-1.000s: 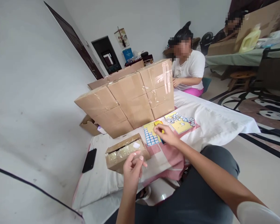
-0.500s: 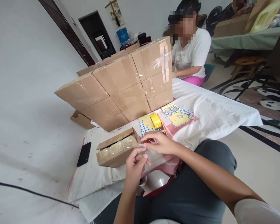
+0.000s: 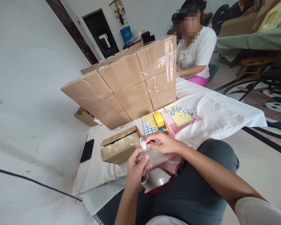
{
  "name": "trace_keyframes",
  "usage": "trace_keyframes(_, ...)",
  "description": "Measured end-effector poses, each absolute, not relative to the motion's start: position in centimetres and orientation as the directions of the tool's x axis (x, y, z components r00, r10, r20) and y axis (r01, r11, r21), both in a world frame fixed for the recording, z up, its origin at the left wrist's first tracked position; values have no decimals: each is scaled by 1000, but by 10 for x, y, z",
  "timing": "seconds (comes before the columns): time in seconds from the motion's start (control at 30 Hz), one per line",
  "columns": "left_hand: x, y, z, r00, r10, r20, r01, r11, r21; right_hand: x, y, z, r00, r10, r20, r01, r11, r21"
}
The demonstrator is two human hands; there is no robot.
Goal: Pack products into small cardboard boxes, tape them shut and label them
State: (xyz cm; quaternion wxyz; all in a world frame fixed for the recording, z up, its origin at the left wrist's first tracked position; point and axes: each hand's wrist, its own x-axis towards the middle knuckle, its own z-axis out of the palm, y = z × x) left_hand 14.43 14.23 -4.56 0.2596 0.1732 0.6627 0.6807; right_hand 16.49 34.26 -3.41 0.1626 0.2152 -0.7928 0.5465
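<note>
Wht wall (image 3: 32, 78) L, dk doorway (image 3: 93, 26) at bk; wd stool (image 3: 255, 61), panda mat (image 3: 279, 107) R.

Stacked brown rectangular cardboard boxes (image 3: 133, 97): matt board under glossy clear plastic tape (image 3: 170, 70). Small oblong brown cardboard box (image 3: 120, 155): matt sides, shiny wrinkled film (image 3: 121, 142) along the upper face. Small white flat scrap (image 3: 143, 144): paper-like from where I stand. Thick yellow tape roll (image 3: 158, 119): glossy, smooth plastic. White-and-pink tablecloth (image 3: 217, 109): creased, matt cloth. Round brown stool (image 3: 255, 61): wood.

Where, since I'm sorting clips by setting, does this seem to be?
Probably a room in a home, perhaps doubling as a workspace: a panda-patterned rug, a wall hanging, and stacked cardboard boxes on a cloth-covered table.
</note>
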Motion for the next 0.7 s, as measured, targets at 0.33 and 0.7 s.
trace_keyframes(0.33, 147, 139, -42, -789, 590, -173, -298, -121, 947, 166, 346, -33, -745, -237, 623, -616, 603, -507)
trace_keyframes(0.7, 149, 132, -36, -729, 644, -233, -517, -294, 804, 163, 346, -35, -703, -336, 627, -582, 778, -236)
